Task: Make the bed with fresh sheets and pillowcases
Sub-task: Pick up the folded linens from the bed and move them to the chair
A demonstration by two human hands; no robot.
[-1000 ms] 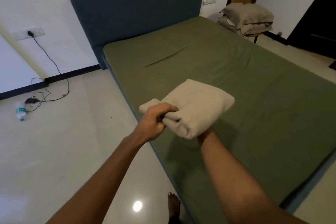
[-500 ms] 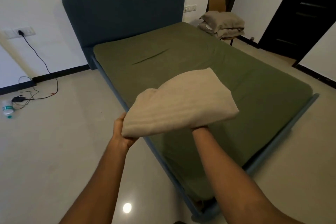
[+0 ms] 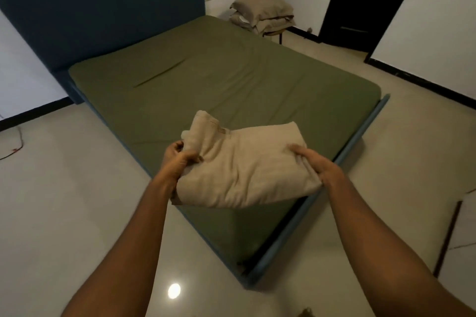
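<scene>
Over the bed's (image 3: 231,80) foot corner, both hands, left (image 3: 177,159) and right (image 3: 315,165), clutch the folded beige sheet (image 3: 242,170); unfolding unevenly could drop it floorward.

The single head-worn camera looks forward and down from near the bed's (image 3: 231,80) foot corner. It faces the headboard (image 3: 103,8), with the foot corner close below.

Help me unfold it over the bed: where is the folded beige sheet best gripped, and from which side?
Grip the folded beige sheet at its far-left corner, where loose hemmed layers stick out, coming from the left as the left hand does. The right hand holds the smooth folded edge, which likely offers no free layer.
</scene>
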